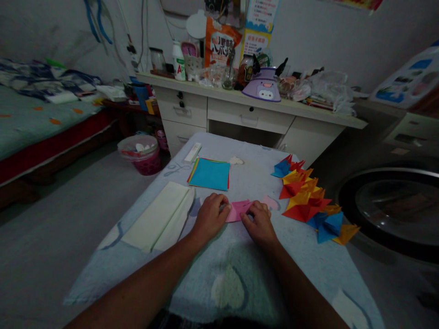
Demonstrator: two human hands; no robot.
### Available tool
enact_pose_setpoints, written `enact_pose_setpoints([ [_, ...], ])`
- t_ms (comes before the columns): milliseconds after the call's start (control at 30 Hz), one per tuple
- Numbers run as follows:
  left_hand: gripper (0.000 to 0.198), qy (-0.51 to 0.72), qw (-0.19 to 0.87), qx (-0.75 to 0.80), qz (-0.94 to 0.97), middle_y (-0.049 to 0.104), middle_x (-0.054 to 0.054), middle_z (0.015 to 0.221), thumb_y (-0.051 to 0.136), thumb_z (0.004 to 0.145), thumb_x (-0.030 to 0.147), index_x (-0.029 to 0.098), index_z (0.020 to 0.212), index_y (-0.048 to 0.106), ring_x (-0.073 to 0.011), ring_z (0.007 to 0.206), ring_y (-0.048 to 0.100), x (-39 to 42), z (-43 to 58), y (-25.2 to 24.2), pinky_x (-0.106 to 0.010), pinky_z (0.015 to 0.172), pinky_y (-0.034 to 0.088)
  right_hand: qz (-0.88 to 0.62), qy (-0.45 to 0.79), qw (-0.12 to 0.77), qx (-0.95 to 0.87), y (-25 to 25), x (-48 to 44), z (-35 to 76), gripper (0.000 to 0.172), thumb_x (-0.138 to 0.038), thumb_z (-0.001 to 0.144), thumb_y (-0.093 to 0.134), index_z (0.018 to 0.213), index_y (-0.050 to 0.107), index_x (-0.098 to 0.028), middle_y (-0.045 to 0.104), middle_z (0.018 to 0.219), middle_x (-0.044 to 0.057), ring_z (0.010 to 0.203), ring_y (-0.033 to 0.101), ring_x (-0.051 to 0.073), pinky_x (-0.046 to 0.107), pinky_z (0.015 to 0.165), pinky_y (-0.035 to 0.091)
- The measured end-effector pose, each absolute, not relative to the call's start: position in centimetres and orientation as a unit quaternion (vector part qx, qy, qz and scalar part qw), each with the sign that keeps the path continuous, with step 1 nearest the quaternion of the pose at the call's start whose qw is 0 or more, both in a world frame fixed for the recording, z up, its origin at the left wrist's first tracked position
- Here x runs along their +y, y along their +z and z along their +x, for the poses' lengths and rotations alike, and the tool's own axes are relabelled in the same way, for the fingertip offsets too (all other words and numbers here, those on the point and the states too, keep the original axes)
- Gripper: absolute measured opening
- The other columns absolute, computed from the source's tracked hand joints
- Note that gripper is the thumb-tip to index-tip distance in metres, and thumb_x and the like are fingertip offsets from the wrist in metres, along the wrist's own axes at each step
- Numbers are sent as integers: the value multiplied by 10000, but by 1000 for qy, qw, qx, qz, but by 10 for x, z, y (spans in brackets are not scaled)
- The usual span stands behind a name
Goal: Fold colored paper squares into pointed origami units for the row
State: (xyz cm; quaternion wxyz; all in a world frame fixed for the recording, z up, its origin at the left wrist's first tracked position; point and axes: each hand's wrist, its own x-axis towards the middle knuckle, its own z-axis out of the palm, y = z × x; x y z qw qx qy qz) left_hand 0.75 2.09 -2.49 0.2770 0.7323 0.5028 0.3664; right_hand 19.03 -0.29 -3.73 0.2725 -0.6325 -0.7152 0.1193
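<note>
**Pink paper (238,211), flat on cloth-covered table (219,256)**

Position: mid-table, between both hands.
Long axis: left to right, with the far corner pointing away from the person.
Left hand (210,215): fingers curled, pinching the left end.
Right hand (259,224): fingers bent, gripping the right end.
Nearby: stack of coloured sheets (210,174) just behind; folded paper pieces (307,201) to the right, apart.
</note>
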Motion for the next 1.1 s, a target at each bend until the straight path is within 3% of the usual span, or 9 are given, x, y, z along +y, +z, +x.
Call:
enact_pose_setpoints([
  [100,198,405,321,480,709,554,-66,1065,532,833,238,190,1017,589,-190,923,549,22,6,-27,-308,786,447,-606,148,286,-727,-33,-4,192,87,-268,843,593,786,633,-215,587,909,56,924,481,246,395,806,359],
  [167,256,403,374,455,701,533,-62,1098,541,820,231,194,1068,588,-168,880,552,23,6,-29,-286,747,455,-580,161,295,-742,-29,-6,193,81,-275,849,590,813,638,-220,586,936,57,949,483,246,401,829,368],
  [433,41,382,472,428,670,514,2,806,607,730,187,163,763,609,-121,693,515,28,6,-32,-233,610,405,-543,148,367,-741,-26,-8,194,36,-202,818,613,831,630,-230,573,919,54,933,504,238,390,832,403],
  [600,13,404,460,413,675,514,5,803,592,744,163,169,741,581,-117,708,522,26,8,-31,-236,641,420,-503,201,404,-737,-26,-7,191,103,-159,850,545,862,624,-226,577,874,49,858,552,204,331,758,446],
  [800,234,420,475,423,647,548,-38,1036,604,741,158,196,970,583,-154,902,583,26,10,-36,-263,724,480,-509,173,421,-731,-6,-5,203,192,-89,828,490,867,621,-224,606,865,47,825,579,192,317,744,457],
  [1100,192,401,456,432,667,571,-35,988,584,746,150,188,933,601,-147,837,585,23,12,-35,-254,688,455,-574,144,388,-707,28,13,246,152,-154,806,510,851,646,-205,642,855,47,772,591,186,314,708,455],
])
